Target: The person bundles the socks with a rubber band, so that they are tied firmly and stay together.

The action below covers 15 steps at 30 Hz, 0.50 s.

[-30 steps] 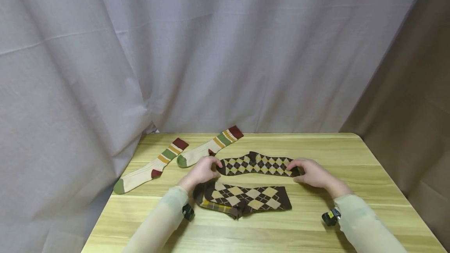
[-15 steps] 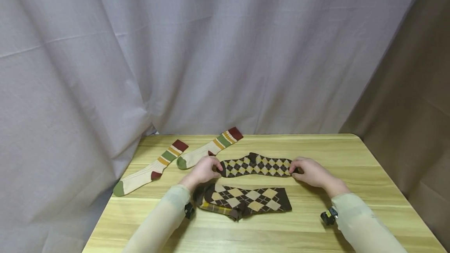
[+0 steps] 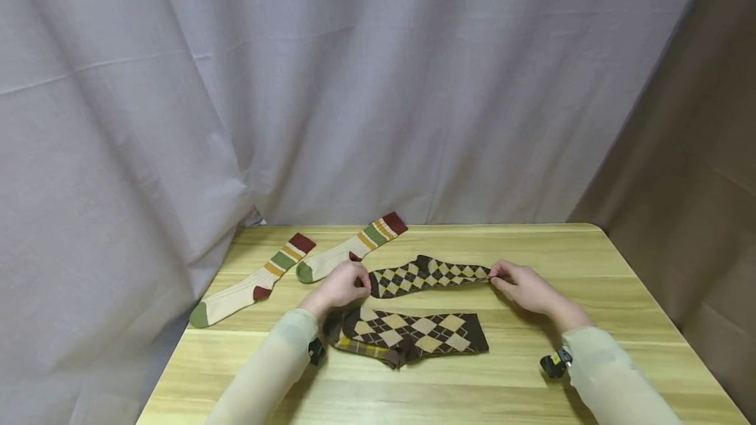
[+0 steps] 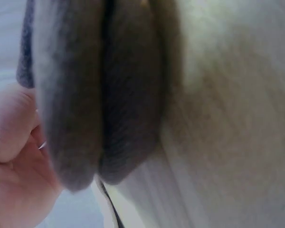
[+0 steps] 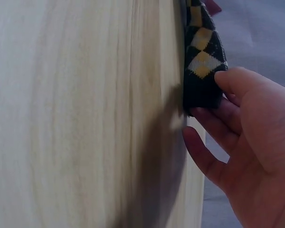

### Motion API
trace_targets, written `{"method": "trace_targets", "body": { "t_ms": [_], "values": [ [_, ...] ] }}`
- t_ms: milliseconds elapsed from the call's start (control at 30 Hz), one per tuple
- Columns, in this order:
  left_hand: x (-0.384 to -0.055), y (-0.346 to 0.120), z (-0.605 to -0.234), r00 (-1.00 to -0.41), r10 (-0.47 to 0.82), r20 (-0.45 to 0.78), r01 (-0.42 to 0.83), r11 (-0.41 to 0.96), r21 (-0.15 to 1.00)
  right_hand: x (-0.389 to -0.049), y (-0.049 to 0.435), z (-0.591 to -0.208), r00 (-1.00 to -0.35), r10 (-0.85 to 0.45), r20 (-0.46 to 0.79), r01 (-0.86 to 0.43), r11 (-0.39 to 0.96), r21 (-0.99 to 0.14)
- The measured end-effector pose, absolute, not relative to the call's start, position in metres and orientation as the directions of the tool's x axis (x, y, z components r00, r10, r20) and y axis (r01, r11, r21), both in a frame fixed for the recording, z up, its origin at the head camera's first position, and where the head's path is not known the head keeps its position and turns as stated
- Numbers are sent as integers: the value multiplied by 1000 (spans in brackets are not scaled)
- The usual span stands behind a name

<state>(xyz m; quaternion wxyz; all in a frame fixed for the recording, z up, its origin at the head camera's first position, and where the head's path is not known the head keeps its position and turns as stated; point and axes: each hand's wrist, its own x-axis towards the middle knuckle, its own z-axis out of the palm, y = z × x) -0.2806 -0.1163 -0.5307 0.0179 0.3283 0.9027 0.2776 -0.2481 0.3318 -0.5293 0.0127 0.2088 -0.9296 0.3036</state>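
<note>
A dark brown sock with small cream and yellow diamonds lies stretched sideways between the two hands. At its dark toe end, the left hand pinches the fabric between thumb and fingers. The right hand pinches the cuff, which narrows and rises a little off the table. In the right wrist view, thumb and fingers of the right hand hold the dark cuff edge. Just nearer lies a brown sock with large beige diamonds, partly over a yellow-brown plaid sock. Blurred dark fabric hides part of the left hand.
Two cream socks with green toes and striped cuffs lie at the back left, one farther left and one behind the left hand. They rest on a light wooden table. A grey curtain hangs behind it.
The right hand has shifted slightly right along the small-diamond sock to its cuff and lifted it, so that end has bunched narrow. The left hand and the other socks stay about where they were.
</note>
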Motion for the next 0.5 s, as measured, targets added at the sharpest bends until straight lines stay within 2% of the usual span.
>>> {"method": "trace_targets", "body": {
  "t_ms": [167,500],
  "values": [
    [-281,-114,-532,-803,583,122,549,646,530,-249,332,-529,-922,-361,143,-377,742,-554],
    [-284,-113,-534,-773,613,166,610,646,459,-250,329,-526,-928,-352,126,-359,743,-565]
  ]
}}
